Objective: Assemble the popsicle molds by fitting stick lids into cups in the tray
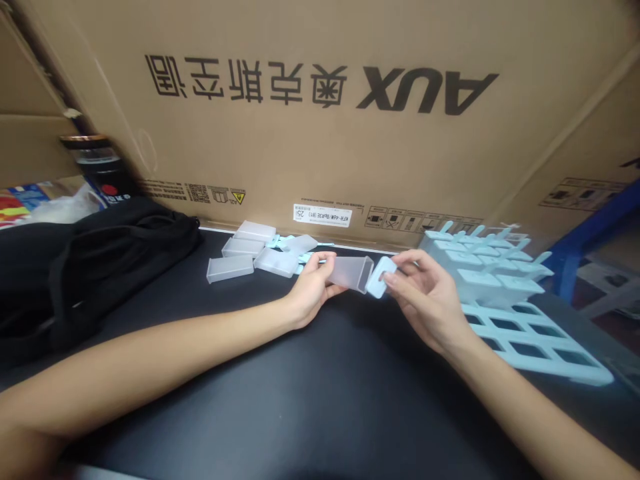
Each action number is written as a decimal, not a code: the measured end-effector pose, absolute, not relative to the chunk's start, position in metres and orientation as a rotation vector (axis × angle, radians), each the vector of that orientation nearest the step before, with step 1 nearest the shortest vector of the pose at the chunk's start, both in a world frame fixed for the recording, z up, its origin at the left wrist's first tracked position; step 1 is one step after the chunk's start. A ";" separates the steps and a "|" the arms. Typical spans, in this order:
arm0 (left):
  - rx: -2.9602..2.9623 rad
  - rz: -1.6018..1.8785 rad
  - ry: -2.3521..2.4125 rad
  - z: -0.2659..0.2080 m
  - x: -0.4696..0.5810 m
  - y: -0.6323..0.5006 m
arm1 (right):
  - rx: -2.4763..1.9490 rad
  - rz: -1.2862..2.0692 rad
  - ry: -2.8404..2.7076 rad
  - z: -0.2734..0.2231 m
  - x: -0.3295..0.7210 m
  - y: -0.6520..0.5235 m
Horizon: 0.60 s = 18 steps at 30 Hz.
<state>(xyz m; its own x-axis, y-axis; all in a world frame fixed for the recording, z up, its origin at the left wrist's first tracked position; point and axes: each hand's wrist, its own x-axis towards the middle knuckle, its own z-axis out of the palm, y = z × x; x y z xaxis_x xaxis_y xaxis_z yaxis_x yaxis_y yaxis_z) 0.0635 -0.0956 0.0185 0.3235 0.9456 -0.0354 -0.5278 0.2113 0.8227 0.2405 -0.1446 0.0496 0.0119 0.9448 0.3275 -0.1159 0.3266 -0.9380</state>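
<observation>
My left hand [313,290] is closed around the base of a frosted clear popsicle mold [350,272], which lies sideways with its open rim facing right. Between the fingertips of my right hand [425,293] is a light blue popsicle mold lid [381,277], held close to that rim; its handle is hidden by the fingers. Left of my left hand, several loose frosted molds [230,268] lie on the table, with light blue lid sticks [285,243] among them.
At the right, several lidded molds [480,260] stand grouped beside a light blue rack [545,340] with rectangular openings. A large cardboard box [320,153] walls off the back of the black table [280,413]. A black bag [100,267] and a dark jar [107,170] are at the left.
</observation>
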 end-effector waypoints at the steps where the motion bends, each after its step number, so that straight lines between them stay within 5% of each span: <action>1: 0.817 1.113 0.620 0.017 0.063 -0.096 | -0.872 1.011 -1.278 0.049 0.239 -0.145; 14: 1.296 0.579 0.363 0.021 0.054 -0.102 | -0.945 0.831 -1.339 0.050 0.247 -0.143; 18: 1.399 0.652 0.334 0.016 0.058 -0.107 | -0.968 0.880 -1.439 0.048 0.234 -0.146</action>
<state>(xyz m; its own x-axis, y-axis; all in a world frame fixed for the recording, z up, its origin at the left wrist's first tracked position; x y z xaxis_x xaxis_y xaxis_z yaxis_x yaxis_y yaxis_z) 0.0580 -0.1072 0.0161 0.7832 0.6015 0.1576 -0.2242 0.0367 0.9739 0.2338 -0.1463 0.0479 -0.0270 0.9239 0.3816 0.0815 0.3825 -0.9204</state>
